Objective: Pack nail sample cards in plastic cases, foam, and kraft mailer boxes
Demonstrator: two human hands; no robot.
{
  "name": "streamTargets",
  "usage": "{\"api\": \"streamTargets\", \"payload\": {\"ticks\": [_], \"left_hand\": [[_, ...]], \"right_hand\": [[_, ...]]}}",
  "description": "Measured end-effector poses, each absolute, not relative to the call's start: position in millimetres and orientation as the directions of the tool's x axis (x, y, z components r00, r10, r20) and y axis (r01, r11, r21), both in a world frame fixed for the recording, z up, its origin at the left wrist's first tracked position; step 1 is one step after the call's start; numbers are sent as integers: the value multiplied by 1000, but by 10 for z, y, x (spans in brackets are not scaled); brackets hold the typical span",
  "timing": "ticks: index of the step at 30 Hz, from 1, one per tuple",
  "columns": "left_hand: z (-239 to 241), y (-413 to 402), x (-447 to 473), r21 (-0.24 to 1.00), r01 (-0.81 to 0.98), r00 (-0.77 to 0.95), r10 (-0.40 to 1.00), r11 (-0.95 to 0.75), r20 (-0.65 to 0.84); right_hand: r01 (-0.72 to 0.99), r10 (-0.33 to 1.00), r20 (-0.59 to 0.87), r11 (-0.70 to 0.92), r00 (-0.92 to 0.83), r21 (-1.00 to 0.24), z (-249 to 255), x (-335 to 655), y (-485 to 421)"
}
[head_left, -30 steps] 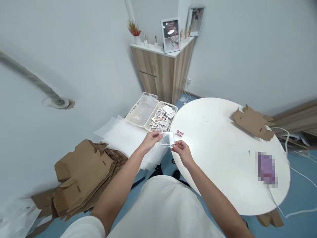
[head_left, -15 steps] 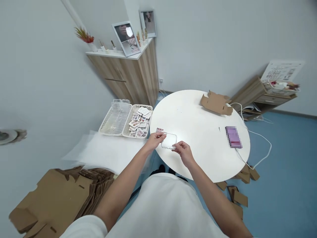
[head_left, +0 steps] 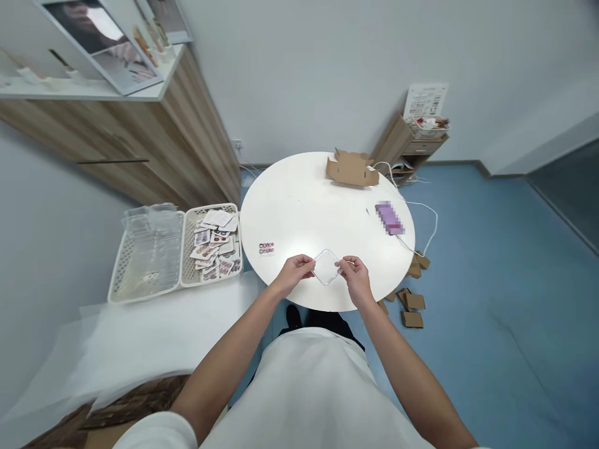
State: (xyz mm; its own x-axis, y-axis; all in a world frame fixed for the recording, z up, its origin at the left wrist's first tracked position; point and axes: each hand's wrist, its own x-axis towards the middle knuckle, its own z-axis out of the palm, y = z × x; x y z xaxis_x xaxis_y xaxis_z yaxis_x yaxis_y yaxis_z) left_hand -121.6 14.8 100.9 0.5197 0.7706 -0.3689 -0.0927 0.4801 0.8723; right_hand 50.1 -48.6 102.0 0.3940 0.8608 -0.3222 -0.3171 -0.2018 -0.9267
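Note:
A clear, square plastic case [head_left: 326, 267] is held above the near edge of the table, turned so that its corners point sideways and up. My left hand [head_left: 297, 272] pinches its left corner with thumb and fingers. At the opposite corner my right hand [head_left: 354, 276] has it pinched too. A small card with two rows of dark red ovals [head_left: 266, 248] lies on the white round table [head_left: 299, 218], left of my hands.
Left of the table stand a basket of printed cards [head_left: 216, 243] and a basket of clear plastic cases [head_left: 148, 252]. An unfolded cardboard box [head_left: 352, 169] and a phone [head_left: 389, 218] with a white cable lie on the table. Folded cardboard pieces [head_left: 412, 319] are on the floor.
My view has swung to the right. The clear case has been turned from lying level to corner-up between my hands, and both hands still hold it. The printed card now shows fully.

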Motion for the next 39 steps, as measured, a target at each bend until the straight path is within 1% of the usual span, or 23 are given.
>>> {"api": "streamTargets", "payload": {"ticks": [3, 5, 7, 10, 13, 17, 22, 26, 32, 35, 39], "left_hand": [[1005, 66, -1080, 819, -160, 520, 753, 551, -404], [993, 7, -1006, 785, -199, 513, 745, 587, -427], [971, -62, -940, 751, -225, 512, 731, 621, -451], [932, -177, -839, 726, -227, 516, 712, 649, -475], [920, -258, -731, 753, -157, 524, 700, 639, -485], [981, -220, -603, 817, -27, 523, 705, 575, -479], [1097, -17, -448, 870, -20, 436, 788, 493, -436], [1103, 65, -257, 890, 16, 428, 801, 455, -417], [1004, 14, 35, 865, -74, 346, 826, 497, -445], [957, -38, 114, 843, -137, 260, 841, 519, -475], [908, -118, 164, 829, -188, 163, 849, 526, -502]], "right_hand": [[-421, 860, -344, -172, 377, -891, 1064, 571, -598], [-471, 866, -381, -202, 324, -859, 1076, 593, -674], [-468, 865, -412, -249, 286, -848, 1065, 605, -740], [-436, 864, -398, -244, 308, -866, 1029, 641, -791], [-414, 863, -368, -213, 345, -885, 1011, 739, -780], [-369, 873, -331, -194, 357, -909, 1043, 982, -698], [-376, 907, -339, -232, 250, -897, 1103, 1347, -550], [-348, 928, -320, -242, 189, -906, 1117, 1591, -410], [-349, 928, -338, -269, 154, -898, 1088, 1873, -292], [-378, 926, -368, -312, 85, -872, 1022, 1967, -315], [-365, 914, -405, -383, -17, -849, 919, 2009, -340]]}}
